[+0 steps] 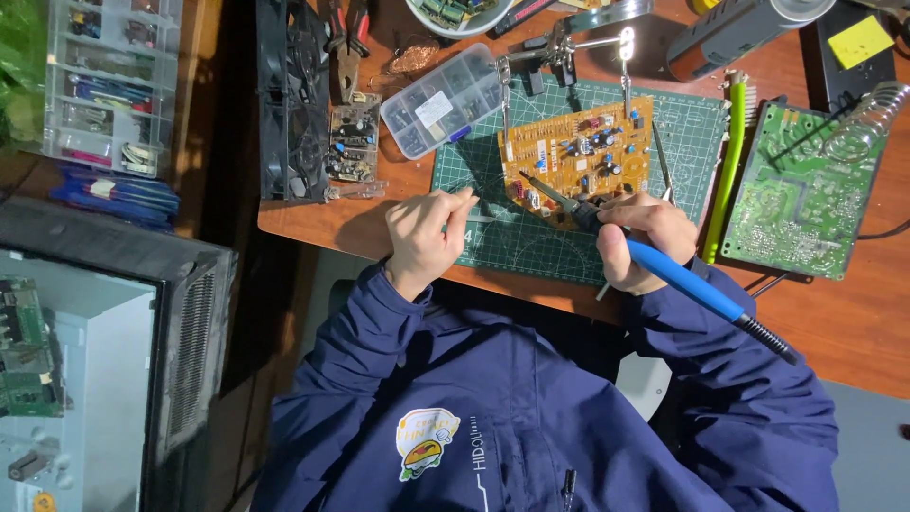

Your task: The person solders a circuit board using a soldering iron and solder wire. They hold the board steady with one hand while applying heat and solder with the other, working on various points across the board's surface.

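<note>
An orange circuit board [578, 152] is held tilted by the metal clips of a helping-hand stand [569, 43] over a green cutting mat [493, 242]. My right hand [640, 242] grips a blue-handled soldering iron [682, 280]. Its dark tip [529, 178] rests at the board's lower left part. My left hand [427, 237] lies on the mat's left edge, with thumb and fingers pinched on what looks like a thin solder wire [469, 194] pointing toward the board. Dark blue jacket sleeves cover both arms.
On the wooden desk are a green circuit board [806, 190], a coiled iron stand [867, 118], a yellow-green tool [730, 161], a clear parts box [441, 100], a small board [353, 142], a black fan [289, 95] and pliers [346, 47]. A plastic organiser [109, 85] and an opened grey device [85, 379] are at left.
</note>
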